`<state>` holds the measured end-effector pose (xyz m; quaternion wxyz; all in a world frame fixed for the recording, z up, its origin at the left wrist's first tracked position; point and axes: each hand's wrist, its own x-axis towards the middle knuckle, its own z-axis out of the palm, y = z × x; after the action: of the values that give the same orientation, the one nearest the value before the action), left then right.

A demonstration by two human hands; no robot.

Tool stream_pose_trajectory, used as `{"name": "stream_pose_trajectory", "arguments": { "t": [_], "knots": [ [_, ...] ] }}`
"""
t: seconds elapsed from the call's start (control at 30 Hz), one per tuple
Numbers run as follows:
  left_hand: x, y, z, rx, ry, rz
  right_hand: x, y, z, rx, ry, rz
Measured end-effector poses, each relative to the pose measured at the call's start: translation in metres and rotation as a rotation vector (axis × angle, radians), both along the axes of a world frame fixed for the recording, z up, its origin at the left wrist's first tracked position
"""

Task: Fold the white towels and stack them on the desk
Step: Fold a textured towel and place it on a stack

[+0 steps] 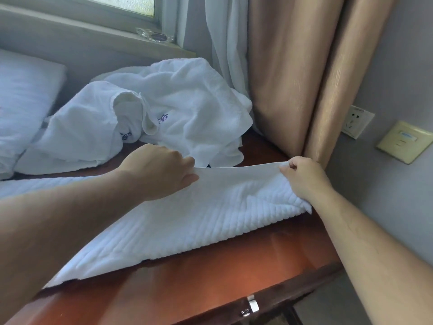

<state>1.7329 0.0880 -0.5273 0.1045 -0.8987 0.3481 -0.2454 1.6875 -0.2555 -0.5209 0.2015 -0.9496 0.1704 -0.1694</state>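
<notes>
I am pinching the far short edge of the ribbed towel [187,221] in my left hand [161,170] and right hand [302,177], its length running back toward me and leftward along the desk [210,277].

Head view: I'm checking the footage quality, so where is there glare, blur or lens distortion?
Head view: daylight from the window gives a bluish cast; soft glare streaks the desk; wide-angle bending curves the curtain and wall edges; the ribbed towel held by the left hand and right hand looks reasonably sharp, while the crumpled towels look softer.
</notes>
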Motion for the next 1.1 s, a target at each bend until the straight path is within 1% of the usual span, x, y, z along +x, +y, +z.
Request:
{"name": "stream_pose_trajectory", "arguments": {
  "t": [0.1,0.17,0.27,0.33,0.4,0.43,0.5,0.53,0.6,0.67,0.73,0.77,0.83,0.9,0.97,1.1],
  "knots": [
    [0.005,-0.001,-0.005,0.002,0.046,0.017,0.013,-0.003,0.006,-0.141,0.123,0.04],
    [0.006,-0.001,-0.009,-0.03,0.086,0.022,0.021,-0.004,0.014,-0.155,0.212,0.07],
    [0.003,-0.001,-0.014,-0.098,0.135,0.036,0.025,0.001,0.023,-0.172,0.354,0.06],
    [-0.002,-0.001,-0.019,-0.149,0.181,0.054,0.022,0.008,0.02,-0.221,0.399,0.041],
    [-0.009,0.002,-0.022,-0.194,0.226,0.09,0.015,0.014,0.012,-0.231,0.347,-0.002],
    [-0.014,0.004,-0.023,-0.208,0.22,0.102,0.01,0.015,0.009,-0.201,0.291,-0.024],
    [-0.026,0.005,-0.021,-0.233,0.161,0.068,-0.003,0.015,0.005,-0.067,0.148,-0.063],
    [-0.033,0.002,-0.018,-0.285,0.156,0.015,-0.012,0.015,0.005,0.01,0.072,-0.092],
    [-0.053,-0.01,-0.01,-0.376,0.259,-0.125,-0.038,0.012,-0.001,0.143,-0.084,-0.128],
    [-0.071,-0.027,-0.01,-0.391,0.466,-0.233,-0.071,0.008,-0.015,0.244,-0.207,-0.062],
    [-0.083,-0.041,-0.015,-0.399,0.649,-0.259,-0.101,0.003,-0.031,0.24,-0.182,0.027],
    [-0.086,-0.045,-0.02,-0.392,0.701,-0.247,-0.111,0.0,-0.039,0.199,-0.154,0.045],
    [-0.089,-0.049,-0.029,-0.325,0.696,-0.224,-0.118,-0.006,-0.047,0.101,-0.172,0.022],
    [-0.088,-0.05,-0.035,-0.278,0.649,-0.222,-0.115,-0.012,-0.047,0.073,-0.226,-0.001],
    [-0.087,-0.049,-0.037,-0.273,0.638,-0.216,-0.112,-0.016,-0.049,0.058,-0.215,0.044],
    [-0.086,-0.048,-0.039,-0.266,0.641,-0.214,-0.103,-0.03,-0.041,0.131,-0.197,0.112]
  ]
}}
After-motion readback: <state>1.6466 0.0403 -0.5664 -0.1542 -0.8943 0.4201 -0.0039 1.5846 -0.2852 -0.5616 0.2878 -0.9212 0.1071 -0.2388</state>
